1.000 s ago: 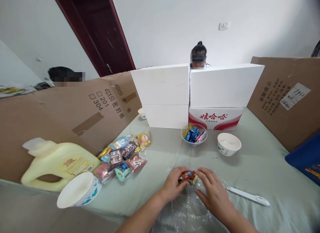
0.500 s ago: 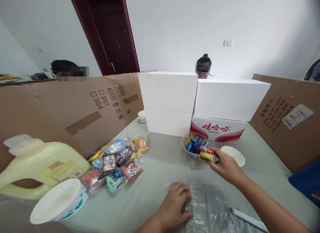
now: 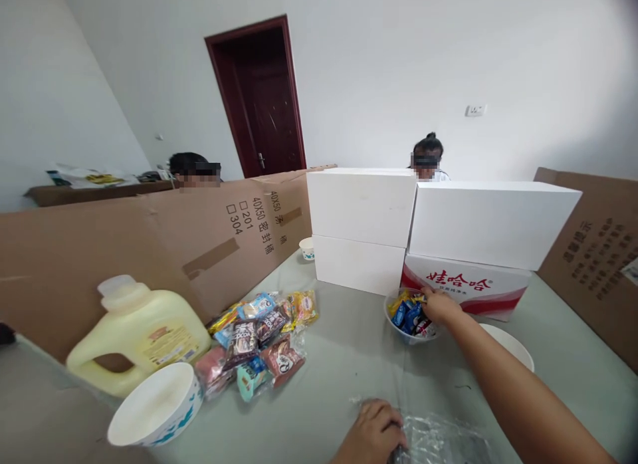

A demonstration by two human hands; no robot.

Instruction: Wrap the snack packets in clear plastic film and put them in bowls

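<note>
On the left, snack packets [image 3: 272,334] heaped, perhaps for easy reach. Next, left hand [image 3: 377,429] curled at the edge of a plastic bag [image 3: 443,439], as if steadying it. Wrapped sweets [image 3: 411,316] contained by a clear bowl [image 3: 405,338], right hand [image 3: 441,307] bent over its rim; cannot tell if pinching with either.
</note>
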